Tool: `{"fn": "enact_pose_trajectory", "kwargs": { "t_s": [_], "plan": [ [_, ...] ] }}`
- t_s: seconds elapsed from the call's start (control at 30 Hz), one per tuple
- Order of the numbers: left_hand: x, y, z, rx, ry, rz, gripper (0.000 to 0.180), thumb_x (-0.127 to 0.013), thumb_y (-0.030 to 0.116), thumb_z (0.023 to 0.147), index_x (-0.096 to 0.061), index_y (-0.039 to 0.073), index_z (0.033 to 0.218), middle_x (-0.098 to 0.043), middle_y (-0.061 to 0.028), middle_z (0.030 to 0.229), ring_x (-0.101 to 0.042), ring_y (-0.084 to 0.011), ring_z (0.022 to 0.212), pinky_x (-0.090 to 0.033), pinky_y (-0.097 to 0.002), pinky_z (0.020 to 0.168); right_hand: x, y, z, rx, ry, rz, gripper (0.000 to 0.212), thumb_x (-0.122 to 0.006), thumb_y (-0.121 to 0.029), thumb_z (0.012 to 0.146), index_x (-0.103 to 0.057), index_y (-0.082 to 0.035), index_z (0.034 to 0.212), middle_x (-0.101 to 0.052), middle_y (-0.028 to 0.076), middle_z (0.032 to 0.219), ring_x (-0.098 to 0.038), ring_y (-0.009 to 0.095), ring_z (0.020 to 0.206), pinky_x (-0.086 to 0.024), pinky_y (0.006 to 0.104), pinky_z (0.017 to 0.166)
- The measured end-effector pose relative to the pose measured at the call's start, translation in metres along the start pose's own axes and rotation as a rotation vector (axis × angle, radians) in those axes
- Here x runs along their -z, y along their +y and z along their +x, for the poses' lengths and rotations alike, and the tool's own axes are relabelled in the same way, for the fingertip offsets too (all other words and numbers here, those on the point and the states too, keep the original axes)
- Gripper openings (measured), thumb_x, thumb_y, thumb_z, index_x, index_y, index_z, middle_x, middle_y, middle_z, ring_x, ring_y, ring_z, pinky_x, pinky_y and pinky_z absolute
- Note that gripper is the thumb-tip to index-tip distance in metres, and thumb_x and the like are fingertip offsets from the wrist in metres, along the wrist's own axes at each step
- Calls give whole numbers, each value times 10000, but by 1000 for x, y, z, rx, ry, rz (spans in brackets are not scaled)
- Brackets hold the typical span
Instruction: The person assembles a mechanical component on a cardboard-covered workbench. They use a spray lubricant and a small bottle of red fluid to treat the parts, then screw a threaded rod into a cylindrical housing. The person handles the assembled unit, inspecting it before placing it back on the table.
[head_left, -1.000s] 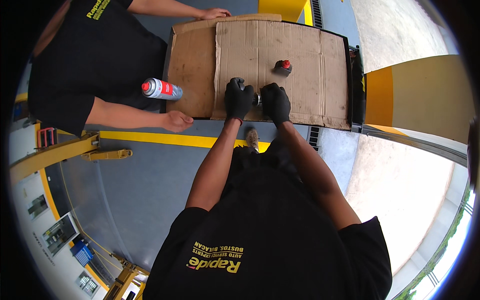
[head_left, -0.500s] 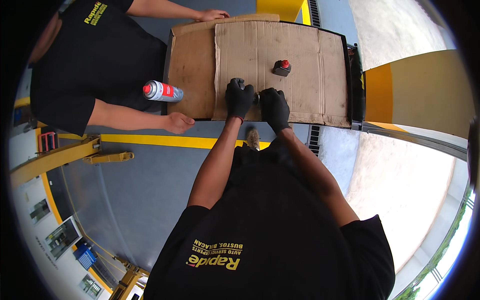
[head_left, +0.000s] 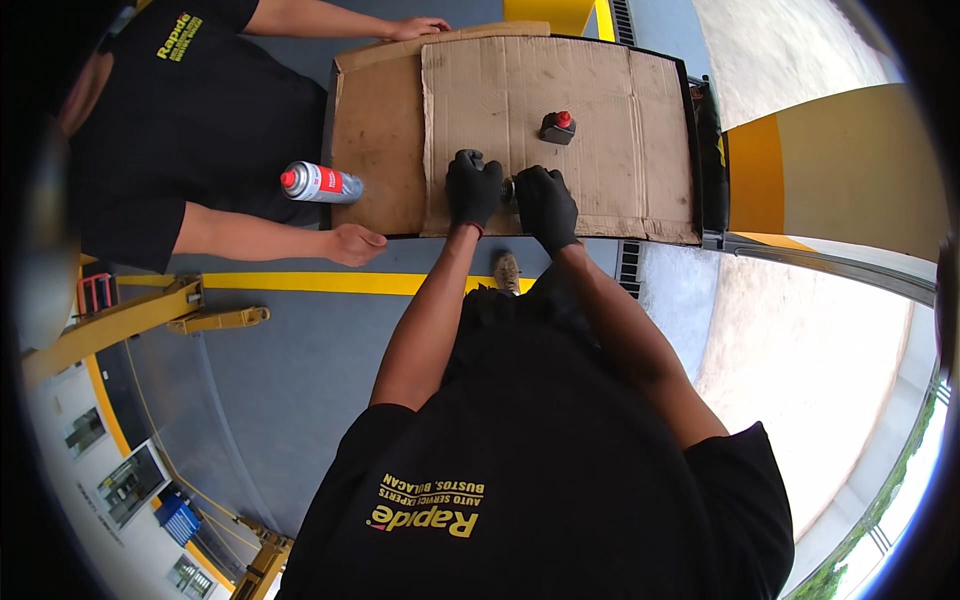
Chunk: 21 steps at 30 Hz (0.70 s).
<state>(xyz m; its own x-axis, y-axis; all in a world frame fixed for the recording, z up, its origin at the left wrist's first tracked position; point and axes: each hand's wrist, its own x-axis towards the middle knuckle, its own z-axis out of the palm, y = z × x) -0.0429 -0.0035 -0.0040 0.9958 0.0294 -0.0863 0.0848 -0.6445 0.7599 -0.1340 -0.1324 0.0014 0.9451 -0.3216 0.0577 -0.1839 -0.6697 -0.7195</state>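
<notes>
My left hand [head_left: 473, 190], in a black glove, is closed just above the near part of the cardboard sheet [head_left: 590, 85]. Close beside it is my right hand [head_left: 546, 203], gloved the same way and closed too. In the gap between them shows a small shiny metallic part [head_left: 509, 190]; the fingers hide the rest, so its kind is unclear. Beyond my right hand stands a small dark bottle with a red cap [head_left: 557, 128], touched by neither hand.
A spray can [head_left: 322, 183] with a red cap is at the table's left end. A co-worker [head_left: 200, 120] stands there, one hand [head_left: 418, 28] on the far edge, the other [head_left: 357, 245] by the near corner. A yellow metal arm [head_left: 120, 320] extends at the left.
The view has shifted slightly, so the table sits a little higher and further left. Both hands stay closed and close together, with the metallic part between them.
</notes>
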Motion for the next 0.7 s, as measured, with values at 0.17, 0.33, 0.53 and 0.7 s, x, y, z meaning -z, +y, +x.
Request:
{"fn": "enact_pose_trajectory", "kwargs": {
  "t_s": [0.17, 0.33, 0.53, 0.7],
  "plan": [
    [3, 7, -4, 3, -39, -5, 398, -680, 297, 832, -681, 17, 1116, -736, -207, 1034, -713, -401, 1001, -556, -494, 902, -7, 0, 12, -142, 27, -34, 188, -618, -316, 1018, -694, -148, 1057, -679, 143, 983, -673, 399, 983, -557, 521, 809],
    [6, 10, -1, 25, -31, -3, 418, -690, 315, 830, -695, 14, 1120, -753, -216, 1043, -726, -396, 1015, -564, -481, 906, -9, 6, -9, -44, 38, -4, 235, -611, -360, 1021, -705, -149, 1063, -689, 189, 1022, -687, 432, 959, -556, 528, 822],
    [6, -5, -2, -67, -19, -42, 389, -668, 276, 847, -689, 12, 1131, -727, -193, 1010, -709, -390, 968, -553, -489, 890, 0, -3, 16, -292, 20, 44, 280, -603, -399, 1012, -725, -164, 1107, -691, 219, 1058, -700, 446, 995, -563, 522, 839],
    [5, -16, -17, -165, -99, -161, 391, -622, 183, 914, -633, 1, 1260, -678, -204, 1236, -662, -341, 1162, -500, -417, 1019, 53, -25, -12, -106, 116, 127, 247, -690, -275, 940, -740, -154, 1150, -689, 186, 1061, -724, 397, 931, -582, 487, 794]
  ]
}}
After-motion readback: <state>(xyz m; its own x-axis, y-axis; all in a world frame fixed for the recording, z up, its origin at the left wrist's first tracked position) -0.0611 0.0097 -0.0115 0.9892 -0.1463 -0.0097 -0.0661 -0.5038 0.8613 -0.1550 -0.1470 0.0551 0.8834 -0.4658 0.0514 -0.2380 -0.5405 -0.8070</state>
